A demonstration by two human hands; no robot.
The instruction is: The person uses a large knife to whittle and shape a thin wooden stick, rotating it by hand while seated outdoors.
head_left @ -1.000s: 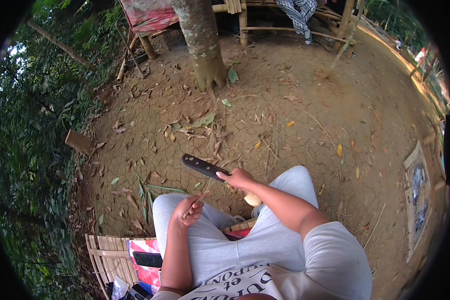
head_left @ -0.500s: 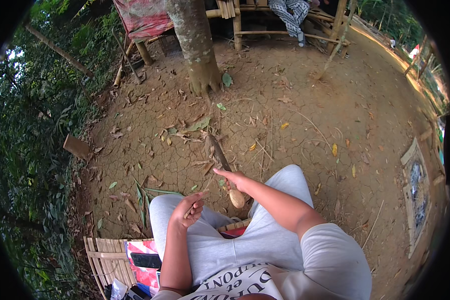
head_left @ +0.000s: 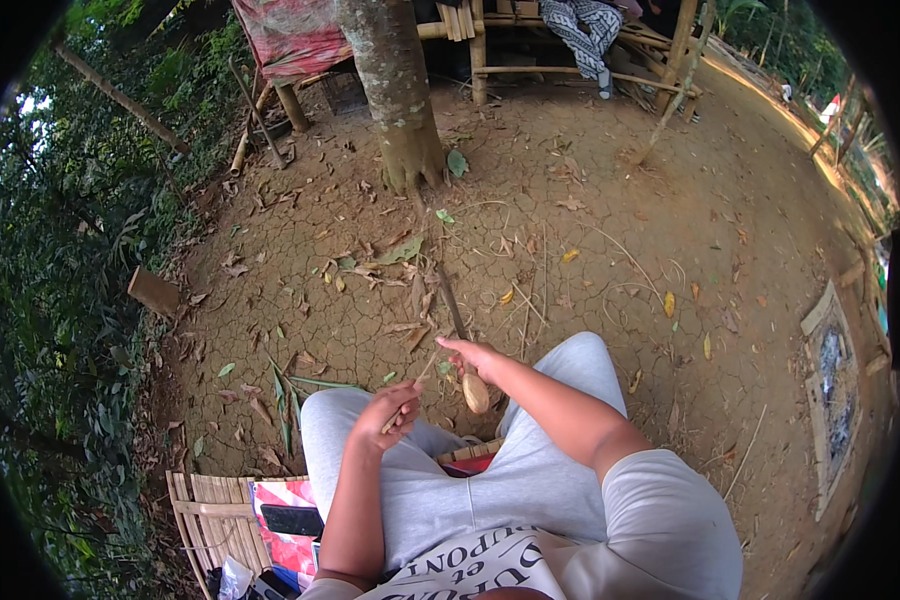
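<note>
My right hand [head_left: 472, 360] is closed round a machete [head_left: 451, 308] close to where the blade meets the grip. The blade points away from me over the ground, and its rounded, pale wooden handle end [head_left: 476, 396] sticks out below the hand. In my left hand [head_left: 390, 408], fingers wrapped, is a thin wooden stick [head_left: 426, 368]. The stick slants up and right, its far tip close to my right thumb; whether it touches the blade I cannot tell. Both hands are held above my lap, between my knees.
I sit on a bamboo bench [head_left: 210, 490] with a phone [head_left: 292, 520] on red-and-white cloth beside me. Ahead stand a tree trunk [head_left: 395, 95] and a bamboo shelter, where a person's patterned trouser legs [head_left: 582, 35] show. Dry leaves litter the cracked earth; a framed ash patch [head_left: 832, 385] lies right.
My left hand with the stick has shifted slightly right, toward my right hand. The machete has turned, its blade now looking narrower and tipped more to the right.
</note>
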